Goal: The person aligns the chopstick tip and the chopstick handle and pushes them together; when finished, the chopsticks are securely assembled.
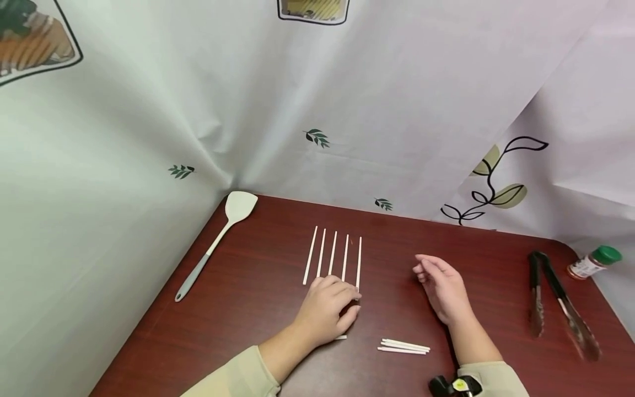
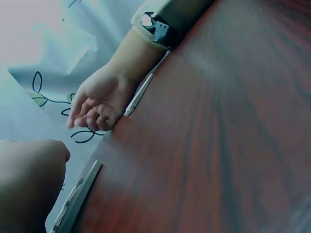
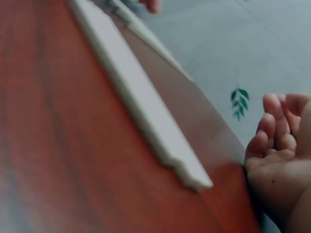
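Several thin white sticks [image 1: 321, 251] lie side by side in an upright row on the dark red wooden table. My left hand [image 1: 324, 311] rests over their near ends, palm down, its fingertips right at the end of the rightmost stick. The thumb stands apart from the fingers. Another white stick [image 1: 341, 337] pokes out from beneath this hand, most of it hidden. My right hand [image 1: 443, 286] is to the right of the row, loosely curled and holding nothing. Nearer to me lies a small bundle of white sticks [image 1: 404, 346], large in the right wrist view.
A white spatula [image 1: 240, 207] with a grey handle lies along the left edge. On the right are black-handled metal tongs [image 1: 563, 300] and a green-capped spice jar [image 1: 590, 263]. A patterned white cloth [image 1: 268, 127] hangs behind the table [image 1: 238, 320].
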`<action>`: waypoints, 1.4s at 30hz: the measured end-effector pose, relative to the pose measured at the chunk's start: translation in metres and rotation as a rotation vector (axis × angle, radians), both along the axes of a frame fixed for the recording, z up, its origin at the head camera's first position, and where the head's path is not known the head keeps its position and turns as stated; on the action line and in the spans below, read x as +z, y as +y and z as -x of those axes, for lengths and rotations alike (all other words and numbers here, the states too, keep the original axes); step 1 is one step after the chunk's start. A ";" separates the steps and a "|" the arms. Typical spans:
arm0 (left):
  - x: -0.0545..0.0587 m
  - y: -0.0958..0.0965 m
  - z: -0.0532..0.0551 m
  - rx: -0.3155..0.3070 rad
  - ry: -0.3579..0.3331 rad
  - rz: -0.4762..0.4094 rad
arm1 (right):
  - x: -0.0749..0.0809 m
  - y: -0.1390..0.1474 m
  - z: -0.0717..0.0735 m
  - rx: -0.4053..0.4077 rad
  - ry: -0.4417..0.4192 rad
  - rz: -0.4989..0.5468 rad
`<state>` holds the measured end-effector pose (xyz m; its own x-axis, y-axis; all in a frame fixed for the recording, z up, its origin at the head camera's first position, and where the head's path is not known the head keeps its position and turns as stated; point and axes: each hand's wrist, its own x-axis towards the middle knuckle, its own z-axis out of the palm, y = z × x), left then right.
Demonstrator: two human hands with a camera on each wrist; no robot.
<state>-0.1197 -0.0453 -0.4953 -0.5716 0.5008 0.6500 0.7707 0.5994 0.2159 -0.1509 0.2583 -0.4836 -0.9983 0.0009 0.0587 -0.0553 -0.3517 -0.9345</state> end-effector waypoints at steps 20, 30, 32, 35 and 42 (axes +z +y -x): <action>-0.007 -0.052 -0.019 -0.017 -0.115 -0.016 | -0.004 0.005 -0.049 -0.155 0.031 -0.400; -0.008 -0.058 -0.025 -0.073 -0.176 0.045 | -0.015 -0.005 -0.084 -0.135 0.563 -0.983; -0.007 -0.058 -0.026 -0.103 -0.180 0.057 | -0.016 -0.006 -0.087 -0.098 0.616 -1.034; -0.007 -0.058 -0.026 -0.132 -0.180 0.077 | -0.018 -0.009 -0.091 -0.062 0.657 -1.086; -0.007 -0.057 -0.026 -0.152 -0.145 0.077 | -0.018 -0.011 -0.095 -0.020 0.717 -1.166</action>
<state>-0.0938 -0.1020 -0.5027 -0.5701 0.6334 0.5233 0.8179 0.4974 0.2892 -0.0563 0.2476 -0.5015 -0.7493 -0.3905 0.5348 -0.6437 0.6190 -0.4499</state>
